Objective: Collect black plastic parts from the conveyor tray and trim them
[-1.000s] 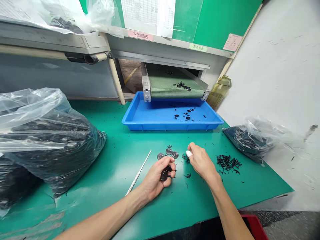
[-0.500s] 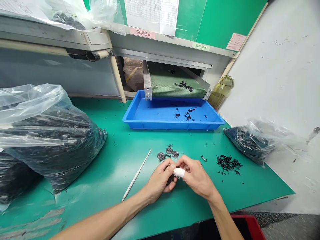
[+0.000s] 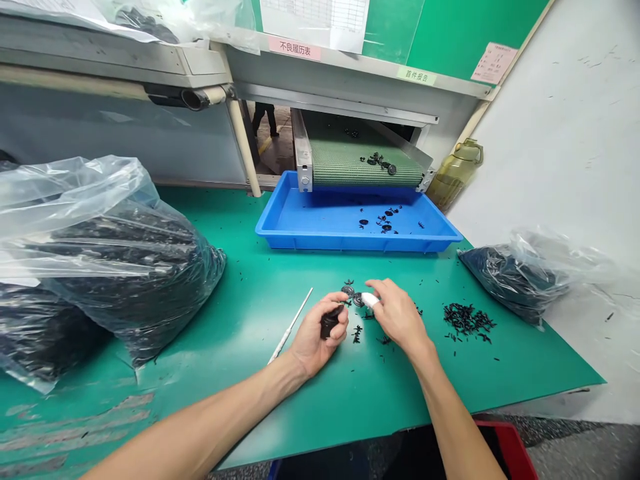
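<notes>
Now, left hand (image 3: 316, 333): clamped around a black plastic part (image 3: 330, 322).
Right hand (image 3: 399, 315): grip unclear, just beside round black discs (image 3: 347, 291) below the blue tray (image 3: 358, 243).

The left hand (image 3: 317, 337), curled round a dark part (image 3: 330, 322), and the right hand (image 3: 397, 317) sat close together above the green bench mat (image 3: 320, 400), with only a narrow gap between them. Ahead, the blue plastic tray (image 3: 350, 245) stood in the way, with the conveyor belt (image 3: 365, 170) overhanging it. Left of the hands, a thin white rod (image 3: 290, 327) lay flat on the mat, low enough for a hand to pass over, and the bulging plastic bag (image 3: 135, 287) blocked that side beyond it. To the right, a stretch of mat ran up to a heap of small black pieces (image 3: 467, 319), with a second plastic bag (image 3: 510, 283) behind it.
</notes>
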{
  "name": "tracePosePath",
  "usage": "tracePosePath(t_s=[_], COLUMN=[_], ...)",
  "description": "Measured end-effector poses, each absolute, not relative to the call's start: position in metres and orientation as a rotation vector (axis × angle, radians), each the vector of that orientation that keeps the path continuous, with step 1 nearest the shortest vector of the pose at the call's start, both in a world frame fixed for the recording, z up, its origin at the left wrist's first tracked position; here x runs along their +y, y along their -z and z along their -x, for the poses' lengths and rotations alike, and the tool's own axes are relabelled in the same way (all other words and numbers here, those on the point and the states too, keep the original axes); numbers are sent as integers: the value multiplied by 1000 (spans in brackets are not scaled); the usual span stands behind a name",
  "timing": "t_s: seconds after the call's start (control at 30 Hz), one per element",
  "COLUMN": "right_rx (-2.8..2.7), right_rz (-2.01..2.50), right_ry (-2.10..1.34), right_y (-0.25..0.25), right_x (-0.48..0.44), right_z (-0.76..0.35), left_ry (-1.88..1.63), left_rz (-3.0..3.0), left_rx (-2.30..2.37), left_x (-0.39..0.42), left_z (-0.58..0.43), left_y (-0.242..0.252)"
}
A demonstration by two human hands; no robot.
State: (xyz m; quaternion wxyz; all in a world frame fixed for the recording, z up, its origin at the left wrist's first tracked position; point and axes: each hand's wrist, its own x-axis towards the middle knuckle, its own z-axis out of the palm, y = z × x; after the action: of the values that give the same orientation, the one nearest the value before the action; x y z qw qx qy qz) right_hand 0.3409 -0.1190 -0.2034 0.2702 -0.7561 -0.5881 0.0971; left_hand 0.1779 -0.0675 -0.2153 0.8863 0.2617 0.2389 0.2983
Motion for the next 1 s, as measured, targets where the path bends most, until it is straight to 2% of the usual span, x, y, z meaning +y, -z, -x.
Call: tracePosePath(t_s=[0.2,0.47,0.63,0.8,1.0], right_rx=[-1621,-1133,-1139,-1375,-1595], right_rz=[2046,1639,1643,1612,1512], right_ry=[-353,-768,-592,-683,-607], right_y=[206,204,204,197,188], right_x=[-108,-130,-136,-143,-148], right_z=[-339,-330,-313,-329,-325], left_ry=[-638,-566,-478,-440,-463], left_rz=[-497,-888,-1042,-998,-1092], left_rx=[519,587,721,729,606], left_x=[-67,-79,-84,-77,-84], left_z=[-178,-184,-181,-182,-185], left_y=[211,215,213,210,218])
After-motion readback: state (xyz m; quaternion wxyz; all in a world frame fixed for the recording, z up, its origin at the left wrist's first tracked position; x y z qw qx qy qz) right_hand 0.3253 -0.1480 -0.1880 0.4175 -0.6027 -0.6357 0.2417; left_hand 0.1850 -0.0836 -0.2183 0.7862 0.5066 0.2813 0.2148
